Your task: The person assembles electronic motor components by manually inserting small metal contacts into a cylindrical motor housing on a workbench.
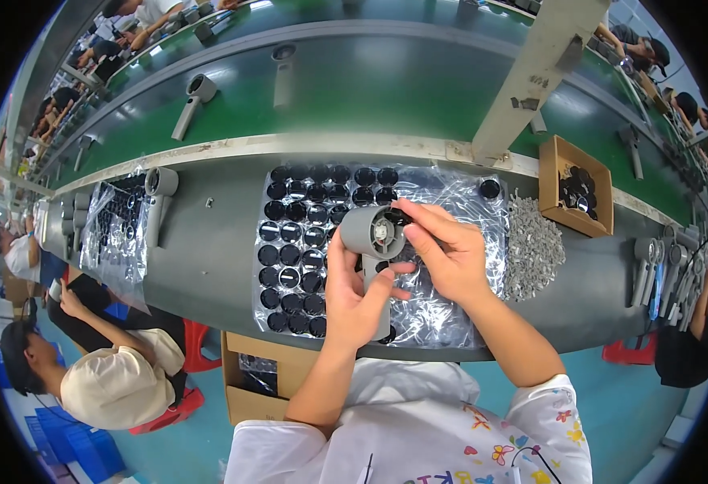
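Observation:
My left hand is wrapped round a grey hair-dryer-shaped housing, gripping it where the round head meets the handle. The head's open end faces right and shows a pale part inside. At that opening, my right hand pinches a small black round cap between thumb and fingers; whether the cap touches the rim I cannot tell. Beneath my hands, rows of black round caps lie on a clear plastic sheet, some of them hidden by my hands and the housing.
A heap of small grey parts lies right of the sheet, near a cardboard box of black pieces. More grey housings stand far right. Beyond the metal rail runs a green conveyor; a white post rises there. A co-worker sits left.

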`<state>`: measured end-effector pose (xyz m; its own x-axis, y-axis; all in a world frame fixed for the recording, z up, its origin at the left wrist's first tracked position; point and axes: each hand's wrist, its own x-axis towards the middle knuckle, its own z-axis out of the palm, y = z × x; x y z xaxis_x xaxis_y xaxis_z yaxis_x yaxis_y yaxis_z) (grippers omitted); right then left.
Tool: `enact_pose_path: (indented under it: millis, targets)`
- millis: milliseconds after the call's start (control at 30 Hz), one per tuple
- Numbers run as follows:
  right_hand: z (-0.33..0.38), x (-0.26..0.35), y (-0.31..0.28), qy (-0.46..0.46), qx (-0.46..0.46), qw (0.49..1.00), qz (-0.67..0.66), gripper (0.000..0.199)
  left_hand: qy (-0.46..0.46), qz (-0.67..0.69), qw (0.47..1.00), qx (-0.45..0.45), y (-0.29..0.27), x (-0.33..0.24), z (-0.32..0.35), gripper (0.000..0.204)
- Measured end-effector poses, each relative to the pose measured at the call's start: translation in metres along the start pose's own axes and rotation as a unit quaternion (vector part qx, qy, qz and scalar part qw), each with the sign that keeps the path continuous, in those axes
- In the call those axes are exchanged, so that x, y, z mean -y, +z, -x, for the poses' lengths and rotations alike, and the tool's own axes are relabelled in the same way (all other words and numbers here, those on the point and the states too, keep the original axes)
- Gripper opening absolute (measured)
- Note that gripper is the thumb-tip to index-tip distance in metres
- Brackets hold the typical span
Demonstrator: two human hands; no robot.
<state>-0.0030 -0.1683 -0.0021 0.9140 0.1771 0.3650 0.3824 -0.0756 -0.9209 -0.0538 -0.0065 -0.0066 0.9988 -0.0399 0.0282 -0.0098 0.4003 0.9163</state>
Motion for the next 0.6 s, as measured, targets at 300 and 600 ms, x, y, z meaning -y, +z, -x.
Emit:
enact_pose_path:
  millis: [300,600]
  targets:
    - [-0.0007,-0.0034,0.0031,-0.011,0.010,1.000,-0.017,0.032,-0.016,0.002,1.000,-0.005,-0.0010,0.0009,-0.0021,0.073]
    - [-0.0027,-0.0015,0.0051,0.009,0.025,0.998,-0.062,0.034,-0.017,-0.006,1.000,-0.003,-0.0015,0.0003,-0.0027,0.073]
